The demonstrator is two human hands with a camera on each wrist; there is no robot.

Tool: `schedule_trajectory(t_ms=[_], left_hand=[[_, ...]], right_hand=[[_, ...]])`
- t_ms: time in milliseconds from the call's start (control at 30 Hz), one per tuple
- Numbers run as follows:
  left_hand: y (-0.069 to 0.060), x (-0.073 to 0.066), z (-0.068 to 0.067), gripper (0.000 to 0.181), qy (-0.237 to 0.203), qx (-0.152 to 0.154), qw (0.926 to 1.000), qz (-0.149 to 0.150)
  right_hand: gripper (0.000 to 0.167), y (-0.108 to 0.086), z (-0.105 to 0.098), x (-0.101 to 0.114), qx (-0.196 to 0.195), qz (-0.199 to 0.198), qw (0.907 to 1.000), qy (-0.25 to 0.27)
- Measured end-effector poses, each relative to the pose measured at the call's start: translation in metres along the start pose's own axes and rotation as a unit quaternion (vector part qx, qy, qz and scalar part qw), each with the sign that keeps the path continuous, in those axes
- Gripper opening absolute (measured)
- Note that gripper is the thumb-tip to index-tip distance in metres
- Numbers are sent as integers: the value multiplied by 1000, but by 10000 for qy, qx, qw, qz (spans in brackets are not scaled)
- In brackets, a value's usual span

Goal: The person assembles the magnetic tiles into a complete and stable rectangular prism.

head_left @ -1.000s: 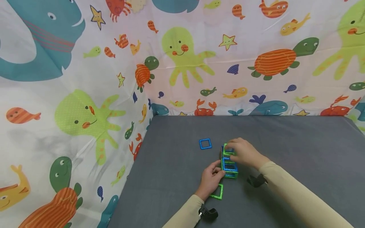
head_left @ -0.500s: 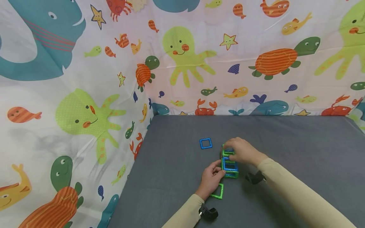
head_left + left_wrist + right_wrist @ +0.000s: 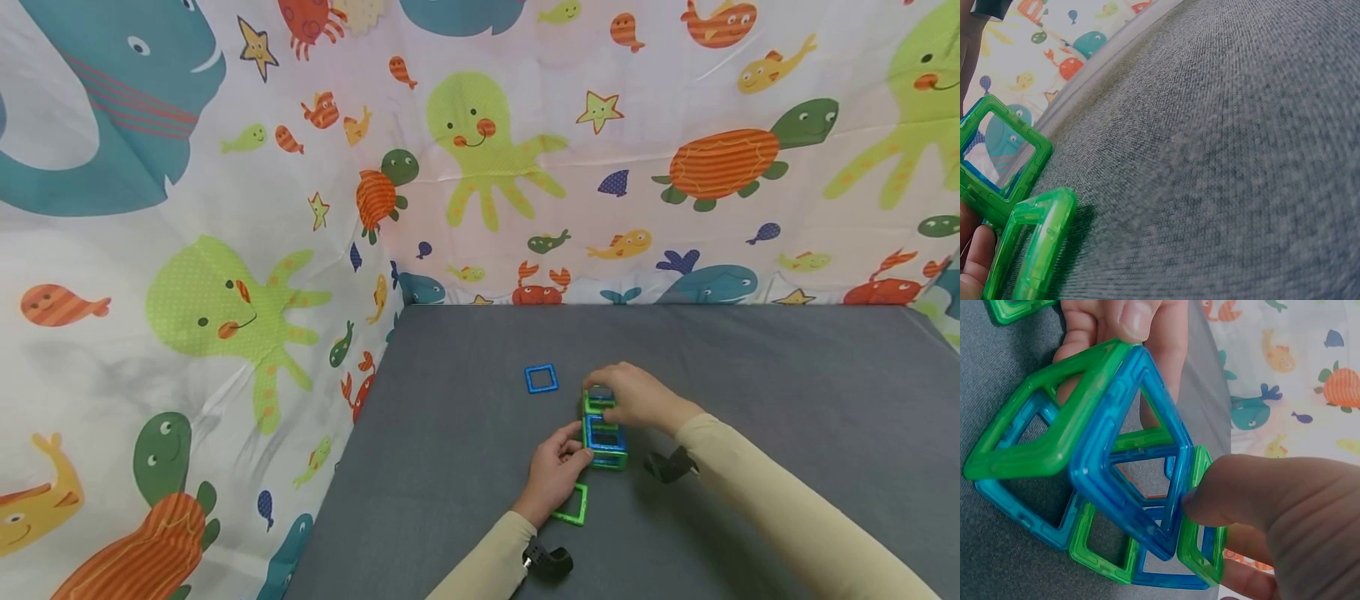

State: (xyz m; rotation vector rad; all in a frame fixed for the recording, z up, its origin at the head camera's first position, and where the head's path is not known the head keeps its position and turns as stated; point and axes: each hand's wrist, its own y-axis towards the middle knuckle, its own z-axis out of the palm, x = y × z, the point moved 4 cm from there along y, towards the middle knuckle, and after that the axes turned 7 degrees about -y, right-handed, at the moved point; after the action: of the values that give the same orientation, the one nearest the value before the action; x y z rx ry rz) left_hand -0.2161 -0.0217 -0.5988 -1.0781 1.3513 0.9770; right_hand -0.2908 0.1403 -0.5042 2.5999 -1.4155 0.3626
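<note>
As 2 hands (image 3: pixel 553 473) (image 3: pixel 643 402) touch it, the tile structure (image 3: pixel 1119 506) stands between.

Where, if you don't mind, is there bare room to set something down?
Bare cloth lies between the right sleeve and the back curtain, and between the blue square and the side curtain. It is crowded where the left hand and right hand touch the green-and-blue frame, with a green square beside the left hand.
</note>
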Motion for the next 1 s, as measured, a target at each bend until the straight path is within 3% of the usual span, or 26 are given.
schedule_trajectory(t_ms=[533, 633, 700, 767, 833, 933, 1000], left_hand=[[0, 3, 1, 50, -65, 22, 10000, -22], [0, 4, 1, 50, -43, 4, 10000, -14], [0, 5, 1, 50, -34, -9, 10000, -17], [-1, 5, 1, 50, -19, -15, 10000, -18], [-1, 5, 1, 50, -29, -22, 10000, -21], [0, 5, 1, 50, -47, -64, 10000, -3], [0, 5, 3, 50, -55, -68, 10000, 9]], right_hand=[[47, -3, 1, 2, 12, 11, 10000, -34], [46, -6, 2, -3, -200, 287, 9990, 286], [46, -12, 2, -9, -451, 686, 9942, 698], [47, -21, 4, -17, -724, 1266, 9814, 1245], [49, -30, 9, -24, -849, 1871, 9597, 1919], [57, -41, 25, -32, -714, 2563, 9130, 3093], [63, -46, 36, -36, -502, 2813, 8799, 3797]])
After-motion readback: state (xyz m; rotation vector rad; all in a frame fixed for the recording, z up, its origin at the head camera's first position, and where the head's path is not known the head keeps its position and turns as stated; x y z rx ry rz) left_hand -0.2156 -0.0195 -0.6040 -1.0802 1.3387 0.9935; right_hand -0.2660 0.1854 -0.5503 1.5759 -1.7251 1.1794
